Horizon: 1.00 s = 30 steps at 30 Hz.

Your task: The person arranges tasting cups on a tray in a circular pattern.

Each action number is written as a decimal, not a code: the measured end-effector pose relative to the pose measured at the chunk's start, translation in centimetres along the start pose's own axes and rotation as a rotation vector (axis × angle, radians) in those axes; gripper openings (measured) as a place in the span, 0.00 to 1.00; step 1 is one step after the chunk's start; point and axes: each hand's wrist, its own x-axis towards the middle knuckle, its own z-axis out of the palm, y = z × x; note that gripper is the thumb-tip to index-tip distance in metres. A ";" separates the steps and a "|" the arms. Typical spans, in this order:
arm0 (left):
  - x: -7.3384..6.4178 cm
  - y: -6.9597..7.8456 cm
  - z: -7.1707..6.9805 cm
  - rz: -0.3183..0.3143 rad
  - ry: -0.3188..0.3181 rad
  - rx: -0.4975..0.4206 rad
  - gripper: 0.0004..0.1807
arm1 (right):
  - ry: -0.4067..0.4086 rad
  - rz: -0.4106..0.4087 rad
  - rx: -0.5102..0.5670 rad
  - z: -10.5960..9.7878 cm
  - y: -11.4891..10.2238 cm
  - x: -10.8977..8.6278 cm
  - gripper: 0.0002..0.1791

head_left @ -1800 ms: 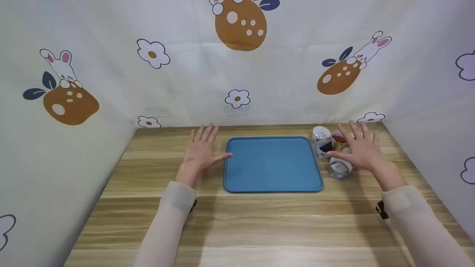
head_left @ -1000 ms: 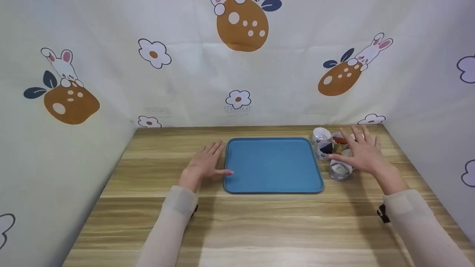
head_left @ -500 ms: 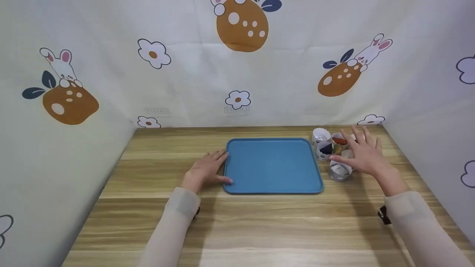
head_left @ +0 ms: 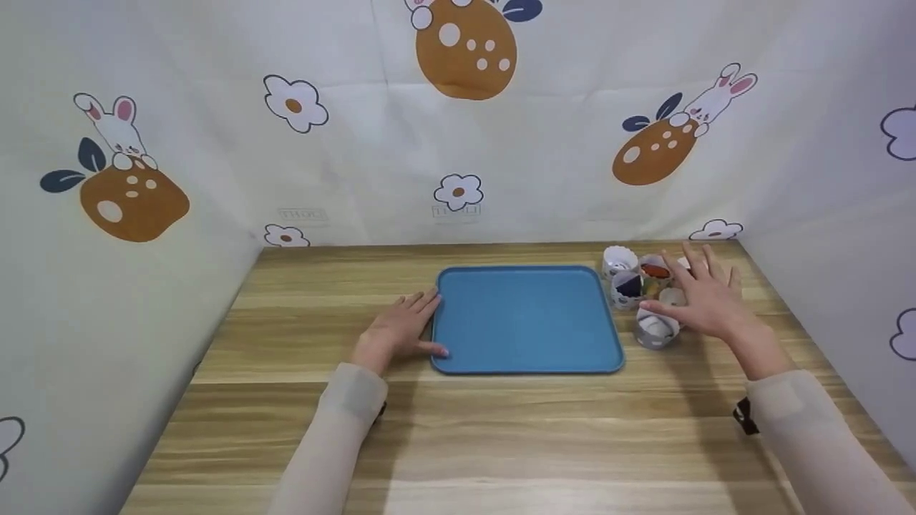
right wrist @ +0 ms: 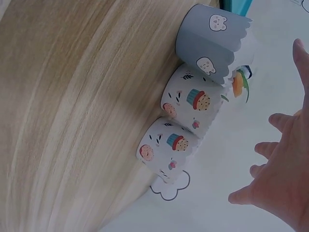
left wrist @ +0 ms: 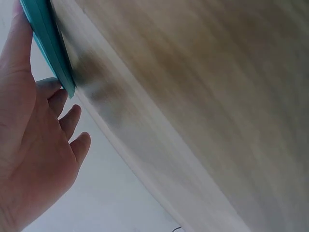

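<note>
A blue rectangular tray (head_left: 529, 322) lies flat on the wooden table. My left hand (head_left: 397, 330) is at its left edge, fingertips touching the rim and thumb reaching over it near the front corner. In the left wrist view, the thumb and index finger of this hand (left wrist: 36, 130) touch the teal rim of the tray (left wrist: 48, 43). Above the paper baking cups right of the tray, my right hand (head_left: 708, 297) hovers with spread fingers, holding nothing. A grey cup with bear faces (right wrist: 212, 41) and two white cupcake-print cups (right wrist: 193, 99) stand below the hand (right wrist: 280, 164).
Some baking cups hold small things: a red piece (head_left: 655, 271), a dark blue piece (head_left: 629, 286) and a yellow-green one (head_left: 651, 288). The cup at the back left (head_left: 620, 261) looks white. A patterned cloth (head_left: 358, 164) encloses the table (head_left: 501, 443) at the back and sides.
My left hand has come down and toward me, from beside the tray's back left corner to its left rim. My right hand has shifted slightly right and toward me. Tray and cups stay put.
</note>
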 end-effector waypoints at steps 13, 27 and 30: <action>-0.3 0.1 -0.1 -0.011 -0.007 -0.033 0.57 | 0.027 0.005 0.085 -0.4 1.3 -0.2 0.58; -0.3 0.1 -0.1 -0.007 -0.006 -0.018 0.58 | 0.106 0.002 0.235 -0.6 3.4 -0.6 0.57; -0.3 0.1 0.0 0.008 0.001 -0.022 0.58 | 0.132 0.000 0.301 -0.7 3.9 -0.7 0.56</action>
